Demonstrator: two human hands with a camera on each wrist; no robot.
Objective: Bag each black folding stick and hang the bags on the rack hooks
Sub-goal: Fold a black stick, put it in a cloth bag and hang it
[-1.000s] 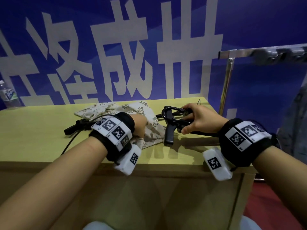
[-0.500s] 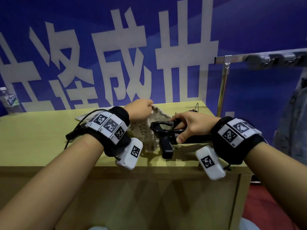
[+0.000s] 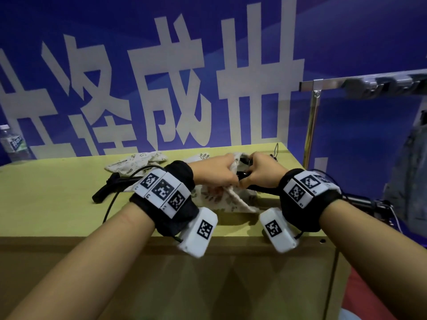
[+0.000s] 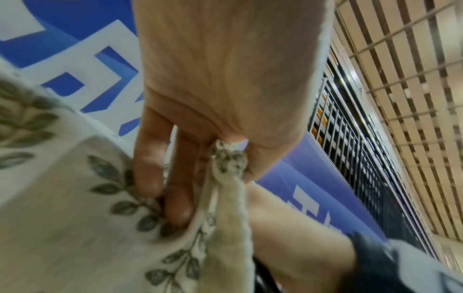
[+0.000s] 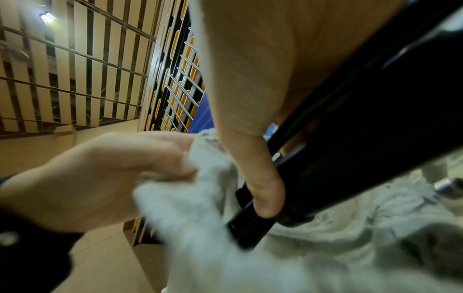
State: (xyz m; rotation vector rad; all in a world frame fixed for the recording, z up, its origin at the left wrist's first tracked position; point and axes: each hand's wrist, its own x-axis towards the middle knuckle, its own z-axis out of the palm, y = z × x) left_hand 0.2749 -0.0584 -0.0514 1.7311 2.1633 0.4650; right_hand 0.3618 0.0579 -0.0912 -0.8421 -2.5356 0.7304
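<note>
My left hand (image 3: 218, 173) grips the rim of a cream cloth bag with a leaf print (image 3: 227, 197), lifted off the yellow-green table (image 3: 57, 204); the left wrist view shows the bag (image 4: 75, 228) bunched between thumb and fingers. Right against it, my right hand (image 3: 258, 172) holds a black folding stick (image 3: 245, 161), whose head sits at the bag's mouth. In the right wrist view the thumb curls round the black stick (image 5: 350, 138) beside the bag (image 5: 325, 247). A second black stick (image 3: 108, 190) with a cord lies on the table to the left.
Another printed bag (image 3: 136, 161) lies flat at the back of the table. A metal rack (image 3: 310, 125) with hooks on its rail (image 3: 379, 83) stands to the right. A water bottle (image 3: 12, 144) stands at the far left, and a blue banner forms the wall behind.
My left hand lifted the bag off the table and brought its mouth to the stick. My right hand moved the stick's head left, up to the bag's opening.
</note>
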